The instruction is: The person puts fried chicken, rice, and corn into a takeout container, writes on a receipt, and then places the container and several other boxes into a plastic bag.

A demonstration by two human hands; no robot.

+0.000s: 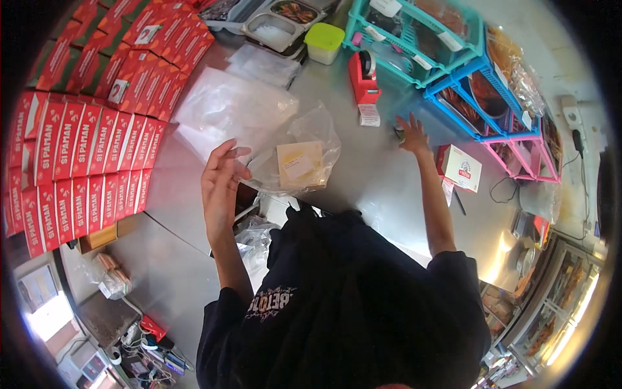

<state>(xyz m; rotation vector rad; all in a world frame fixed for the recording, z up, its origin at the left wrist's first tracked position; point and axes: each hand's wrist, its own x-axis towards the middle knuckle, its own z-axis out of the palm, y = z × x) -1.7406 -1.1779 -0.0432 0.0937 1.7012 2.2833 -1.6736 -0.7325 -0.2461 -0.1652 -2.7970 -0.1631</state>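
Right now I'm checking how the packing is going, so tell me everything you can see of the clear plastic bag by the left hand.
The clear plastic bag is thin, crinkled and glossy, lying on the grey metal counter. Its mouth looks open toward the left hand, whose fingers are at its edge. Inside lies a flat, pale tan square item with a white label. More clear bags lie flat just behind it.

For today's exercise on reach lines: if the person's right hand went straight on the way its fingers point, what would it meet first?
Probably the red tape dispenser, up and left of the right hand; depth is unclear.
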